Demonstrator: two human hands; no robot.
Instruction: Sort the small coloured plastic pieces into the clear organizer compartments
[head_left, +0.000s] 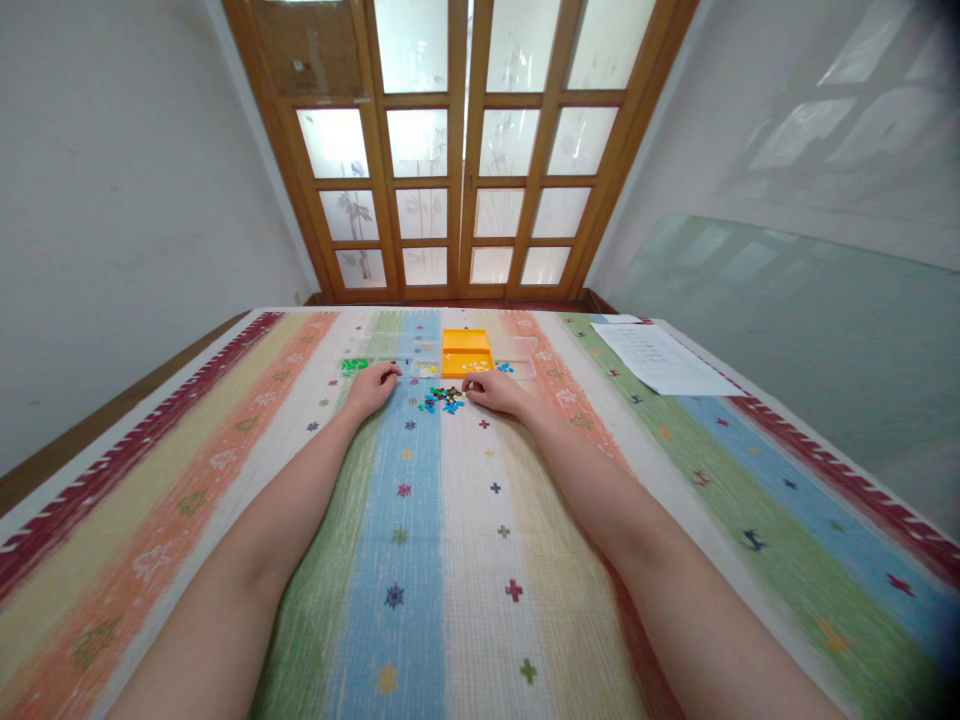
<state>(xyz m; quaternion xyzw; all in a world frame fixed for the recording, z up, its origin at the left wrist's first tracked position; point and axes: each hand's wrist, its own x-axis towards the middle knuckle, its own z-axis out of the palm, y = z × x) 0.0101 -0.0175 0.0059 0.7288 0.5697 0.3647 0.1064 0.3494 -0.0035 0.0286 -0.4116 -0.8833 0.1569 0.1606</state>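
Pieces (444, 400) lie heaped between left hand (375, 387) and right hand (493, 389), presumably for easy reach, orange box (466, 341) just beyond; whether either grip holds anything I cannot tell.

Has a bare, smooth left arm (301, 502) and a bare, smooth right arm (600, 488), tapering to slender wrists (352, 408); ends in a bare left hand (373, 387) and bare right hand (493, 389).

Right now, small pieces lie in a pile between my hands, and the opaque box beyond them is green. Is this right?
Not fully: the head view shows the opaque box is orange. The pile does lie between your left hand and right hand.
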